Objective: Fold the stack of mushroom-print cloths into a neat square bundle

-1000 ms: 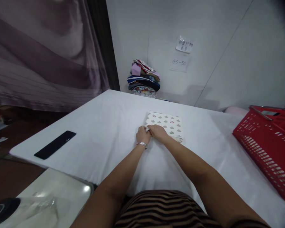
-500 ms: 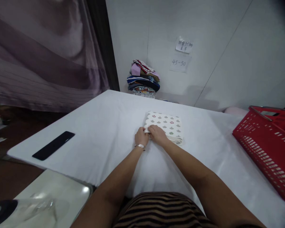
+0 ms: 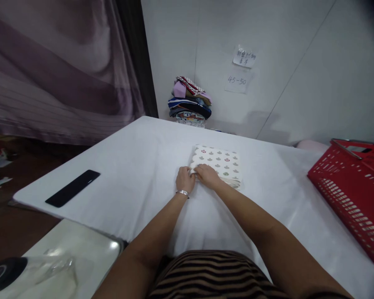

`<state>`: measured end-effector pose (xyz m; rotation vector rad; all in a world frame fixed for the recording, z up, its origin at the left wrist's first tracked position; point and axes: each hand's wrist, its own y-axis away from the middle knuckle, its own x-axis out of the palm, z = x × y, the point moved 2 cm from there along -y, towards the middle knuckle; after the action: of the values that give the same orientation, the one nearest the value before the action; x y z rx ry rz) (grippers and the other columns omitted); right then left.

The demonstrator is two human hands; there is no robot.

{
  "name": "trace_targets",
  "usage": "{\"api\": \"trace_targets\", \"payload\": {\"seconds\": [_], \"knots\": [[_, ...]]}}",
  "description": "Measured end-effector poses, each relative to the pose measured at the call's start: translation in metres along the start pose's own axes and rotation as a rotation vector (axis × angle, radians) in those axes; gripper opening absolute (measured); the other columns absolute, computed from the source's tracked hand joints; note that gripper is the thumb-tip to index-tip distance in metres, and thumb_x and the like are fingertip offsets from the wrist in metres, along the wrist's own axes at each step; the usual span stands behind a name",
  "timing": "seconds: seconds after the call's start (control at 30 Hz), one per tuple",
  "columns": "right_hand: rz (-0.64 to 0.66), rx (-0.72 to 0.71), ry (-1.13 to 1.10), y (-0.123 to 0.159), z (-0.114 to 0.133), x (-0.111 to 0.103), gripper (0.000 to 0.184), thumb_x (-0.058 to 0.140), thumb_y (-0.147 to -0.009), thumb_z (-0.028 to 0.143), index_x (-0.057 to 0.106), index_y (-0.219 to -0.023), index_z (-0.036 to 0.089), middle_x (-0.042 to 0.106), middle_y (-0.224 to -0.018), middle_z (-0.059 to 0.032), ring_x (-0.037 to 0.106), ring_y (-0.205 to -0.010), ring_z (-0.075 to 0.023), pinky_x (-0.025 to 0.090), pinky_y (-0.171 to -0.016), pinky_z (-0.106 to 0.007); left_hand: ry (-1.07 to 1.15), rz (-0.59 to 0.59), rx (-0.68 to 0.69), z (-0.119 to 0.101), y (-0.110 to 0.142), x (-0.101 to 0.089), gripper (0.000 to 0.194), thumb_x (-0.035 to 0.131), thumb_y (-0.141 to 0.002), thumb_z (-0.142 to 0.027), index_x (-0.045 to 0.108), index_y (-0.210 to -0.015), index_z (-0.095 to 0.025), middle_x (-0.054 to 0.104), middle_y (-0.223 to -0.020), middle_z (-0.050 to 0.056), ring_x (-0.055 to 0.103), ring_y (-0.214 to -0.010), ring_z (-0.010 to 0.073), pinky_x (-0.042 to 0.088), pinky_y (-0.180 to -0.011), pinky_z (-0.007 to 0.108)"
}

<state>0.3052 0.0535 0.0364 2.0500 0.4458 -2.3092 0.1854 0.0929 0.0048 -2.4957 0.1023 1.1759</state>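
My left hand (image 3: 185, 179) and right hand (image 3: 208, 176) both grip the folded printed cloth (image 3: 220, 159) at its near-left corner, on the white-covered table (image 3: 137, 166) — probably light, soft cotton — best held through all layers.

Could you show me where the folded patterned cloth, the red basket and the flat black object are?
Folded patterned cloth (image 3: 221, 161): head view, middle of its printed top.
Red basket (image 3: 357, 194): head view, on its side wall.
Flat black object (image 3: 72, 188): head view, middle of its upper face.
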Motion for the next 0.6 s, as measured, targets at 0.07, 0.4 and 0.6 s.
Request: {"api": "trace_targets", "payload": {"seconds": [0.07,0.4,0.6], "knots": [[0.013,0.012,0.001,-0.001,0.000,0.000,0.018,0.048,-0.085,0.017,0.058,-0.100,0.017,0.057,-0.095,-0.0071,0.048,-0.090,-0.0191,0.035,-0.075,-0.028,0.001,-0.011,0.008,0.002,0.001,0.001,0.017,0.054,-0.075,-0.022,0.050,-0.092,-0.020,0.056,-0.098,0.006,0.055,-0.092,0.0195,0.043,-0.075,0.030],[-0.006,-0.002,-0.014,0.000,-0.001,0.010,0.022,0.046,-0.087,0.017,0.061,-0.103,0.018,0.056,-0.094,-0.0073,0.047,-0.088,-0.0189,0.034,-0.075,-0.028,0.103,0.080,-0.034,0.009,-0.004,-0.001,0.011,0.051,-0.074,-0.017,0.057,-0.082,-0.021,0.060,-0.085,0.003,0.057,-0.081,0.0170,0.044,-0.073,0.029],[-0.046,0.012,0.006,0.001,0.002,0.015,0.021,0.046,-0.088,0.021,0.063,-0.100,0.017,0.057,-0.092,-0.0077,0.048,-0.085,-0.0193,0.033,-0.074,-0.029,0.213,0.021,0.150,0.002,-0.004,-0.012,0.032,0.046,-0.067,-0.005,0.060,-0.093,-0.019,0.062,-0.102,0.005,0.057,-0.094,0.0175,0.044,-0.086,0.031]]}}
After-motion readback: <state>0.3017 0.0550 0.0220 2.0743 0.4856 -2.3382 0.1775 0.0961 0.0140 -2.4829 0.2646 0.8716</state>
